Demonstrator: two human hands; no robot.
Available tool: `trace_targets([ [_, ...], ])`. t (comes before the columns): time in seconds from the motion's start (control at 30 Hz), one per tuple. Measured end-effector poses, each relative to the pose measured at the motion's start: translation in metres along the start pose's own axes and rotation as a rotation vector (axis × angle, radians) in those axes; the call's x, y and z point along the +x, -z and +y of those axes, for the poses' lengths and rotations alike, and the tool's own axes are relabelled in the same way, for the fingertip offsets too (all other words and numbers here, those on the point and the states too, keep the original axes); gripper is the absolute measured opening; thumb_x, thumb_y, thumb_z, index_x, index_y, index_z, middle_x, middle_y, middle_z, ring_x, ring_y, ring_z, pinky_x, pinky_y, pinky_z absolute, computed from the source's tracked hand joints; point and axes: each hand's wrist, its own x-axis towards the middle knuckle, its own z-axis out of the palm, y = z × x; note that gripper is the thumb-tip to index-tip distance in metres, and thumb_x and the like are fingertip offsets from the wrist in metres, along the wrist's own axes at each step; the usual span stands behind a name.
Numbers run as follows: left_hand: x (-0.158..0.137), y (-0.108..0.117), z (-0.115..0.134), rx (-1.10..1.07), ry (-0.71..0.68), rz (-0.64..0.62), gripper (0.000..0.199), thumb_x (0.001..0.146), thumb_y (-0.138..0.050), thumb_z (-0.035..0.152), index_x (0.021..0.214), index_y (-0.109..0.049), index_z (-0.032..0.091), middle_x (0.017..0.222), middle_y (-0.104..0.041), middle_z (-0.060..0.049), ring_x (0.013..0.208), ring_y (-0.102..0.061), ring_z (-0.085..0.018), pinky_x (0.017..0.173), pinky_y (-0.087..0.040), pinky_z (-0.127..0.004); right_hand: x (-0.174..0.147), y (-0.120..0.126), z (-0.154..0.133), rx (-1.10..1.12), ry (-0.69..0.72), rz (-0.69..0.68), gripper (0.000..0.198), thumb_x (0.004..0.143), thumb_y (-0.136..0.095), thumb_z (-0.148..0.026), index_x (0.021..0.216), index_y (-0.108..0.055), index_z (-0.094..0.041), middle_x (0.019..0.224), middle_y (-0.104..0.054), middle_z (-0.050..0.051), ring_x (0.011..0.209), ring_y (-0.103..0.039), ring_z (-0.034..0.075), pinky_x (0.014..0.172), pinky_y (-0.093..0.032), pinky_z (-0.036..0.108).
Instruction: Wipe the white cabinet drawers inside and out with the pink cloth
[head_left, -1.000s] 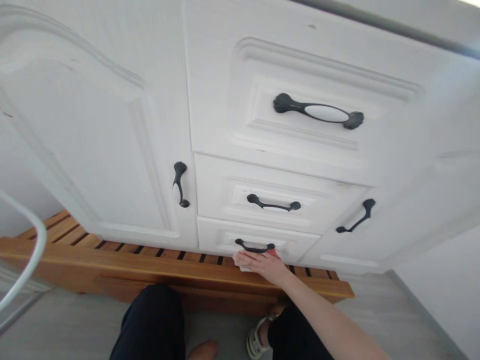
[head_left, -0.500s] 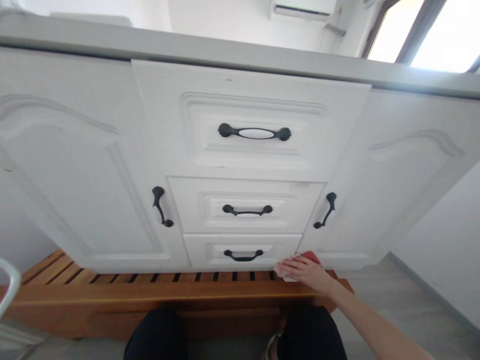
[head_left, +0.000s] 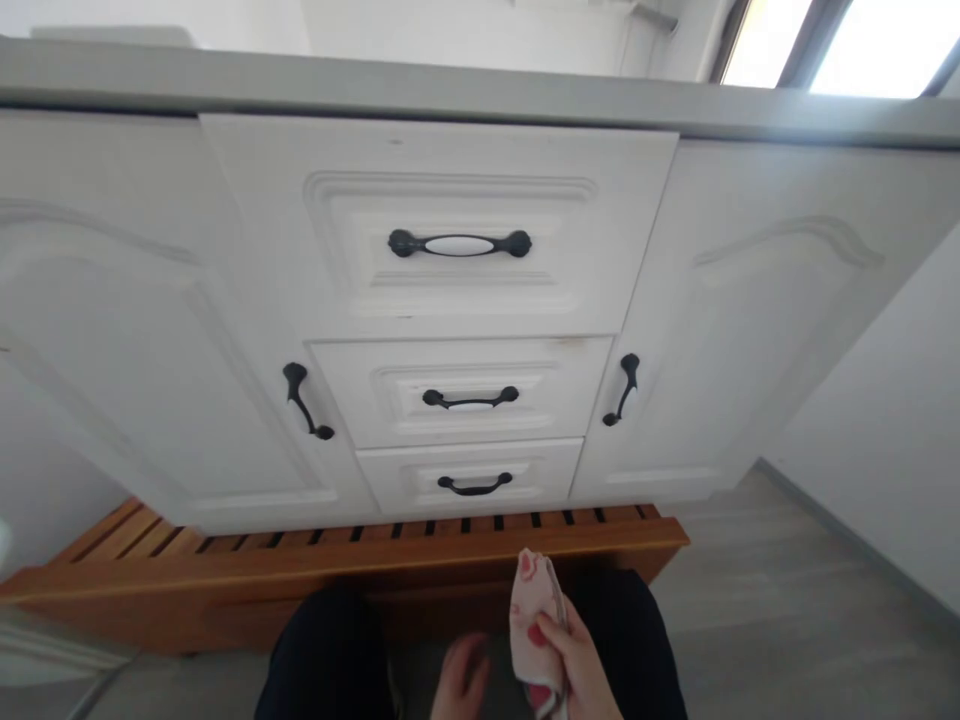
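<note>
A folded pale pink cloth with red patches [head_left: 534, 625] is held in my right hand [head_left: 581, 665], in front of the bench edge and between my knees. My thumb presses on the cloth's face, and its upper end sticks up above the fingers. Left of it, my left hand [head_left: 461, 675] rises from the bottom edge, slightly blurred, with its fingers loosely bent and apart and nothing visible in them. A small gap separates this hand from the cloth.
A slatted wooden bench [head_left: 360, 565] runs across in front of my knees. Behind it stands a white cabinet with a top drawer [head_left: 465, 295], a middle drawer [head_left: 390, 425], a bottom drawer [head_left: 409, 495], a left door [head_left: 180, 390] and a right door [head_left: 750, 370], all with dark handles.
My right hand has come back from the bench slats at the cabinet's foot to between my knees, bringing the cloth. My left hand has come into view. The camera view has shifted.
</note>
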Motion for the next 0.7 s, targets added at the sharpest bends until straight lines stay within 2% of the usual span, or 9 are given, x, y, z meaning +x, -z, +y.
trace_targets([
  [0.07,-0.004,0.0,0.007,-0.134,-0.16,0.103,0.059,0.085,-0.044,0.063,0.125,-0.062,0.023,0.141,-0.057,-0.012,0.14,-0.046,-0.027,0.125,-0.03,-0.04,-0.015,-0.011,0.021,0.062,-0.055,0.013,0.069,0.059,-0.088,-0.05,0.117,-0.07,-0.019,0.109,-0.076,0.011,0.101,-0.072,0.034,0.091,-0.056,0.046],
  [0.13,-0.01,0.003,0.02,-0.28,-0.268,0.105,0.066,0.08,-0.049,0.069,0.123,-0.062,0.021,0.139,-0.059,-0.013,0.138,-0.048,-0.029,0.124,-0.032,-0.039,-0.021,-0.016,0.035,-0.001,-0.021,0.034,0.074,0.056,-0.088,-0.057,0.117,-0.071,-0.019,0.112,-0.075,0.013,0.104,-0.071,0.036,0.094,-0.055,0.048],
  [0.2,-0.017,0.007,0.036,-0.409,-0.264,0.015,0.075,0.074,-0.059,0.071,0.129,-0.058,0.019,0.142,-0.058,-0.014,0.138,-0.049,-0.03,0.12,-0.037,-0.038,-0.02,-0.017,0.043,-0.145,0.1,0.05,0.076,0.059,-0.086,-0.062,0.122,-0.071,-0.022,0.125,-0.071,0.013,0.118,-0.065,0.037,0.104,-0.049,0.05],
  [0.27,-0.024,0.01,0.05,-0.545,-0.229,-0.035,0.086,0.069,-0.067,0.071,0.134,-0.053,0.018,0.144,-0.058,-0.015,0.137,-0.052,-0.031,0.117,-0.041,-0.037,-0.018,-0.016,0.042,-0.313,0.242,0.01,0.072,0.065,-0.082,-0.063,0.127,-0.07,-0.028,0.139,-0.062,0.011,0.134,-0.054,0.036,0.115,-0.04,0.049],
  [0.33,-0.03,0.015,0.058,-0.653,-0.197,-0.007,0.09,0.064,-0.071,0.074,0.134,-0.054,0.019,0.142,-0.06,-0.014,0.136,-0.053,-0.033,0.115,-0.043,-0.037,-0.017,-0.014,0.035,-0.447,0.341,-0.081,0.066,0.073,-0.076,-0.063,0.131,-0.068,-0.033,0.149,-0.054,0.009,0.142,-0.045,0.034,0.12,-0.034,0.048],
  [0.4,-0.036,0.02,0.063,-0.725,-0.171,0.017,0.088,0.061,-0.074,0.075,0.129,-0.059,0.02,0.139,-0.064,-0.012,0.134,-0.055,-0.034,0.113,-0.044,-0.038,-0.022,-0.013,0.025,-0.508,0.364,-0.146,0.06,0.079,-0.07,-0.063,0.133,-0.066,-0.035,0.15,-0.053,0.008,0.143,-0.044,0.032,0.12,-0.033,0.047],
  [0.5,-0.046,0.032,0.067,-0.852,-0.117,-0.056,0.079,0.059,-0.078,0.072,0.12,-0.064,0.023,0.13,-0.07,-0.01,0.128,-0.06,-0.034,0.109,-0.047,-0.039,-0.035,-0.014,0.011,-0.462,0.338,-0.112,0.056,0.081,-0.068,-0.062,0.13,-0.068,-0.033,0.143,-0.06,0.008,0.14,-0.048,0.032,0.12,-0.034,0.046],
  [0.6,-0.058,0.043,0.072,-0.951,-0.04,-0.138,0.072,0.058,-0.08,0.073,0.11,-0.067,0.024,0.113,-0.076,-0.007,0.117,-0.066,-0.034,0.104,-0.051,-0.041,-0.048,-0.016,0.006,-0.273,0.185,-0.117,0.057,0.081,-0.063,-0.068,0.123,-0.072,-0.031,0.129,-0.069,0.009,0.127,-0.06,0.034,0.114,-0.041,0.051],
  [0.7,-0.066,0.051,0.074,-0.974,0.012,-0.174,0.066,0.057,-0.079,0.074,0.098,-0.071,0.023,0.103,-0.077,-0.007,0.113,-0.068,-0.033,0.102,-0.052,-0.039,-0.053,-0.021,0.007,-0.129,0.058,-0.167,0.064,0.08,-0.049,-0.081,0.122,-0.071,-0.037,0.116,-0.075,0.008,0.12,-0.065,0.038,0.101,-0.051,0.06],
])
